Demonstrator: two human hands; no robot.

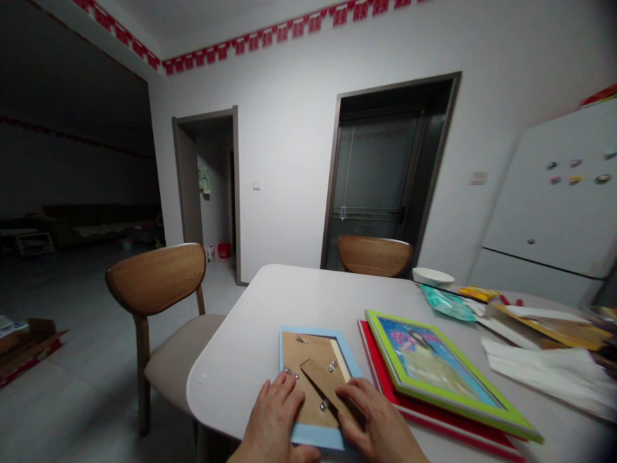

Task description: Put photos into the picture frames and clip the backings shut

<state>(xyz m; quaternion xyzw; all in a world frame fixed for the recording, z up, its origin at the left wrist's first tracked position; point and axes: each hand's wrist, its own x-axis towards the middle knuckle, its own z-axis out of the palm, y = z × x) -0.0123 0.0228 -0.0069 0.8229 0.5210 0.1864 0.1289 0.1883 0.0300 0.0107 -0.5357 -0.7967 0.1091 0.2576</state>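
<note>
A light blue picture frame lies face down at the near edge of the white table, its brown backing board and stand facing up. My left hand lies flat on the frame's lower left part with fingers spread on the backing. My right hand rests on the lower right part, fingers stretched over the stand. Neither hand grips anything.
A green frame with a picture lies on a red frame to the right. Further right are papers, a teal packet and a white bowl. Two wooden chairs stand around the table; a white fridge is at right.
</note>
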